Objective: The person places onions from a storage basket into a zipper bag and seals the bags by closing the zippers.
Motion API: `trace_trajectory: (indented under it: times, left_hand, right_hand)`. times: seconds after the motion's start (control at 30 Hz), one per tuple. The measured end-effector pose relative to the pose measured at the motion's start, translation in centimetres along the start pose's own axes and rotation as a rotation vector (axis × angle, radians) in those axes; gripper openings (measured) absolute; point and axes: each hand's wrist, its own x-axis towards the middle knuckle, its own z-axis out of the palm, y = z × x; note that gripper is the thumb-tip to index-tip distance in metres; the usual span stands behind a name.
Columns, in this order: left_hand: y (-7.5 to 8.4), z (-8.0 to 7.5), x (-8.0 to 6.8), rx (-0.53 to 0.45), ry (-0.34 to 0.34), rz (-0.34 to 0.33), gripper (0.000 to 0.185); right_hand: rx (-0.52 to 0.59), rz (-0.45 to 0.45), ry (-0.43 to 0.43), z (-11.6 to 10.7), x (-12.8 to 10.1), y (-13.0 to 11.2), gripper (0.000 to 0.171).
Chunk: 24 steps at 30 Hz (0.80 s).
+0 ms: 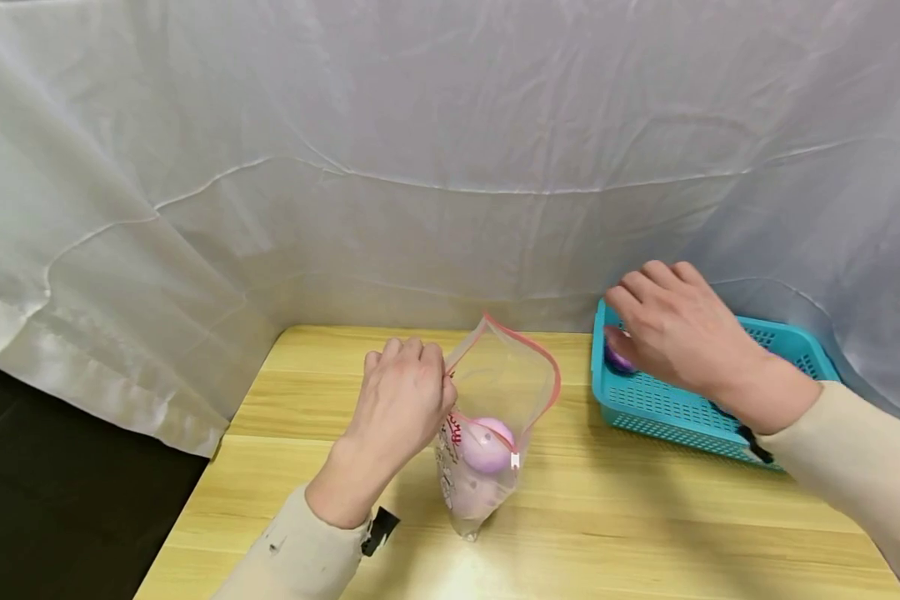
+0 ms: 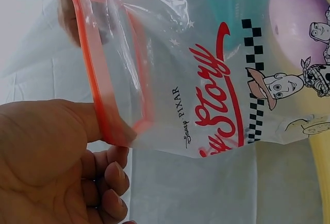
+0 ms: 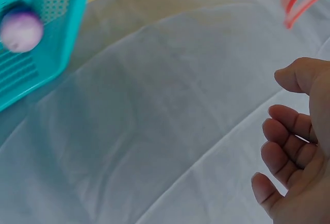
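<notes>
A clear zip bag (image 1: 487, 433) with a red rim and a printed cartoon stands upright on the wooden table (image 1: 645, 517). Inside it lies a pink ball (image 1: 487, 444), also seen through the plastic as a ball (image 2: 298, 20). My left hand (image 1: 405, 400) pinches the bag's red rim (image 2: 103, 105) and holds the mouth open. My right hand (image 1: 671, 321) hovers over the left end of a teal basket (image 1: 690, 408), fingers loosely curled, holding nothing (image 3: 294, 147). A purple ball (image 1: 619, 360) lies in the basket just under the fingers, and shows as a ball (image 3: 20, 30) in the right wrist view.
A white cloth backdrop (image 1: 450, 150) hangs close behind the table and along both sides. The table's left edge (image 1: 195, 492) drops to a dark floor. Bare wood lies in front of the bag and basket.
</notes>
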Motion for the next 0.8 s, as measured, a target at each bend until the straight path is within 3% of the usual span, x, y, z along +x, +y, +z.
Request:
trace_trajectory:
  times: [0.33, 0.8]
  left_hand:
    - [-0.3, -0.3, -0.4, -0.054, -0.051, -0.069, 0.016]
    - [-0.5, -0.7, -0.8, -0.094, -0.094, -0.120, 0.013]
  right_hand:
    - [-0.021, 0.025, -0.039, 1.0, -3.7, 3.6, 0.024]
    - [-0.078, 0.130, -0.178, 3.3, -10.1, 7.3, 0.028]
